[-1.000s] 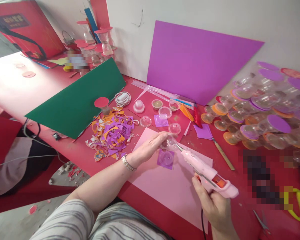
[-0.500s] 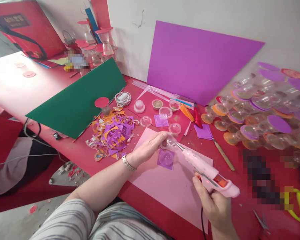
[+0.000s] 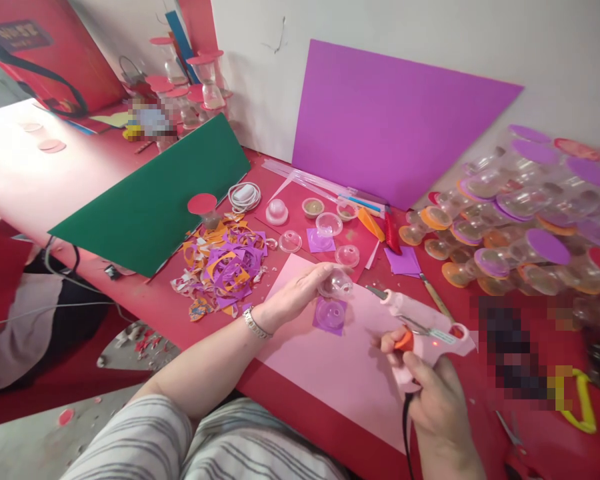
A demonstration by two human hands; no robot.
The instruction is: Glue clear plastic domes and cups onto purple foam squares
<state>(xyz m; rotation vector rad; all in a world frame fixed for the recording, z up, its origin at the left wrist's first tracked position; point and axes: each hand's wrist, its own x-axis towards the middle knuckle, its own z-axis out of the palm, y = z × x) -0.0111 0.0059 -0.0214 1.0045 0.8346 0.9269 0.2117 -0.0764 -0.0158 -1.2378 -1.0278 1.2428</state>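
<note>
Paper scrap pile (image 3: 223,267) left of centre on the red counter (image 3: 145,300). Left hand (image 3: 300,290) at frame centre, fingers gripping a clear dome (image 3: 335,285) just above a purple square (image 3: 330,315) on the pink sheet (image 3: 345,373). Lower right: right hand (image 3: 433,400), fingers closed around the pink glue gun (image 3: 420,327), nozzle apart from the dome.

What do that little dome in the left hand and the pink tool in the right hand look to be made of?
The dome looks like thin clear plastic: see-through, with glossy highlights. The pink tool seems to be molded plastic with a smooth, slightly shiny shell, an orange trigger and what looks like a metal nozzle.
</note>
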